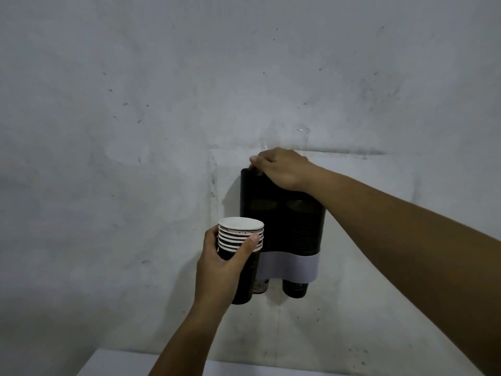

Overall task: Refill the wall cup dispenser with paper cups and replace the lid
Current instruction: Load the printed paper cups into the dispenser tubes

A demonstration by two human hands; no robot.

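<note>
— Where's the dispenser [295, 226]?
— On the wall [135, 104], dark, two tubes, a pale band [292, 267] round its base; a cup [295, 289] pokes out below.
— The right hand [282, 169]?
— At the dispenser's top left corner, fingers curled over the edge; what they grip is hidden.
— And the left hand [225, 267]?
— Wrapped round a stack of cups [241, 251], just left of the dispenser, upright.
</note>
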